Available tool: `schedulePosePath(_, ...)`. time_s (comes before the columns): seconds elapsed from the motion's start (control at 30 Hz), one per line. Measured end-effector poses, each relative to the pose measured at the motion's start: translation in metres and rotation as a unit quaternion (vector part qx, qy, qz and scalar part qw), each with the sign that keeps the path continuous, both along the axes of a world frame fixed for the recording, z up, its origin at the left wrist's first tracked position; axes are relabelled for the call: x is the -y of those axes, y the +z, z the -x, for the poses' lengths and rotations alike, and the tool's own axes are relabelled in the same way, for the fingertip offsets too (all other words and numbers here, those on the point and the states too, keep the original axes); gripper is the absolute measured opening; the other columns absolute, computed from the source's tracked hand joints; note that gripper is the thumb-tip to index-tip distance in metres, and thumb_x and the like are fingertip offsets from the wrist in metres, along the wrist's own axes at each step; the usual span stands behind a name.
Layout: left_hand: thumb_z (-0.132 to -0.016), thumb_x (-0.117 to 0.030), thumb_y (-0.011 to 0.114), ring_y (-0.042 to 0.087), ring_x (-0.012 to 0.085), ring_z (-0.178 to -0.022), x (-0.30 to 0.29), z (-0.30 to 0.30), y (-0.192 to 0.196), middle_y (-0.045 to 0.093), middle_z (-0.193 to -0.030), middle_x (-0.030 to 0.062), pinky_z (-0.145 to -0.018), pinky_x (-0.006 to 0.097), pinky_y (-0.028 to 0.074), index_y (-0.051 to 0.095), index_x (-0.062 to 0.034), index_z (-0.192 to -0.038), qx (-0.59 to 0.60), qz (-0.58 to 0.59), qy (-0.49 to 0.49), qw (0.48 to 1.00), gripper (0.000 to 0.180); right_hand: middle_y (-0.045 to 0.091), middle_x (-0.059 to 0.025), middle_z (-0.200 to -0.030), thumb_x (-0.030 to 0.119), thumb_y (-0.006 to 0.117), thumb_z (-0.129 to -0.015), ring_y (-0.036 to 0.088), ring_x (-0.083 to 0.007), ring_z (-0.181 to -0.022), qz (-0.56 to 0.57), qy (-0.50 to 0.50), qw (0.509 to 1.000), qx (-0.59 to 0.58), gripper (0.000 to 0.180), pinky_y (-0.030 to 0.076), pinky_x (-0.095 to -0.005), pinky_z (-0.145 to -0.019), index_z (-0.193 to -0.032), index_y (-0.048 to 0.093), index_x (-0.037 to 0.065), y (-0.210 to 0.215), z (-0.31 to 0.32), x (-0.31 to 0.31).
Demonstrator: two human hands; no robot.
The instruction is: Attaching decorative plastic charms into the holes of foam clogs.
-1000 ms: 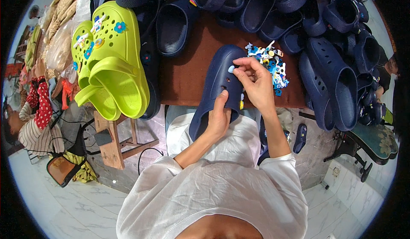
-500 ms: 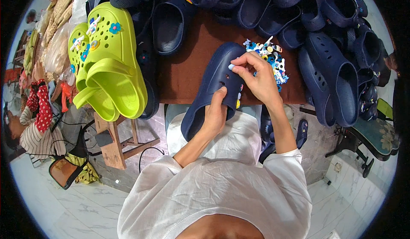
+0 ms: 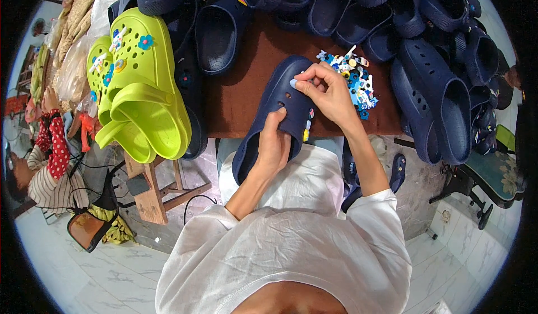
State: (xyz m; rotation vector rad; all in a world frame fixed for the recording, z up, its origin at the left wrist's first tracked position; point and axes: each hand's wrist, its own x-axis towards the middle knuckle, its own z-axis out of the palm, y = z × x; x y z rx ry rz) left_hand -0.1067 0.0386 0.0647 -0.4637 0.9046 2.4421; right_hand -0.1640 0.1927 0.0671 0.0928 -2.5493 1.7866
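I see the left hand [image 3: 274, 146] wrapped around the middle of a navy clog [image 3: 274, 115], thumb on top, fingers hidden underneath; the grip is closed on the shoe. The clog lies toe-forward over the near edge of the brown table [image 3: 241, 89], heel hanging off the edge toward my lap.

The right hand [image 3: 328, 92] sits over the clog's toe. Its thumb and forefinger are pinched on a small pale charm [image 3: 293, 83], pressed against the perforated upper. The pinch is closed on the charm.

Two or three small charms [image 3: 307, 124] already sit on the clog's right side wall, one yellow.

Just right of the right hand, a loose pile of charms [image 3: 356, 78] lies directly on the table, mostly blue and white. No tray or box holds the pile.

At left, a pair of lime clogs [image 3: 143, 89] is stacked at the table corner, the uppers carrying flower and figure charms. More navy clogs [image 3: 443, 89] ring the far and right edges of the table, several nested into one another. Their cavities appear empty where I can see in.

On the floor at far left sits another person [image 3: 47, 151] in a red dotted sleeve.
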Motion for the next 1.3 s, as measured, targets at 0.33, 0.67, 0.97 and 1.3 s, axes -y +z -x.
schedulePosePath(0.33,-0.090,-0.027,0.050,0.060,0.0264,-0.113,0.006,0.007,0.008,0.059,-0.126,0.0160,-0.097,0.041,0.048,0.047,0.0022,-0.131,0.030,-0.029,0.011,0.999,0.050,0.055,-0.0071,-0.082,0.018,0.071,-0.085,0.059,-0.0239,-0.073,-0.153,0.047,0.979,-0.125,0.015,0.048,-0.0353,-0.066,-0.093,0.070,0.005,0.020,-0.004,-0.010)
schedulePosePath(0.67,-0.091,-0.024,0.046,0.063,0.0267,-0.109,0.000,0.001,-0.009,0.060,-0.121,0.0192,-0.098,0.039,0.049,0.048,0.0055,-0.127,0.058,0.009,-0.004,0.998,0.047,0.054,-0.0053,-0.093,0.020,0.074,-0.080,0.055,-0.0220,-0.089,-0.202,0.175,0.957,-0.111,0.019,0.043,-0.0339,-0.081,-0.094,0.072,0.007,0.007,0.006,-0.030)
schedulePosePath(0.97,-0.090,-0.026,0.048,0.066,0.0270,-0.101,-0.003,0.003,-0.020,0.064,-0.116,0.0176,-0.094,0.039,0.051,0.052,0.0025,-0.122,0.063,0.005,0.006,0.998,0.043,0.054,-0.0055,-0.091,0.019,0.075,-0.080,0.053,-0.0213,-0.090,-0.164,0.167,0.970,-0.065,0.018,0.041,-0.0345,-0.082,-0.089,0.070,0.005,-0.011,0.008,-0.031)
schedulePosePath(1.3,-0.090,-0.025,0.047,0.065,0.0263,-0.102,-0.005,0.005,-0.006,0.063,-0.115,0.0170,-0.094,0.039,0.051,0.053,0.0023,-0.121,0.089,-0.010,0.013,0.996,0.041,0.055,-0.0060,-0.093,0.023,0.072,-0.084,0.053,-0.0250,-0.095,-0.130,0.152,0.977,-0.077,0.016,0.040,-0.0369,-0.088,-0.092,0.072,0.009,-0.007,0.000,-0.032)
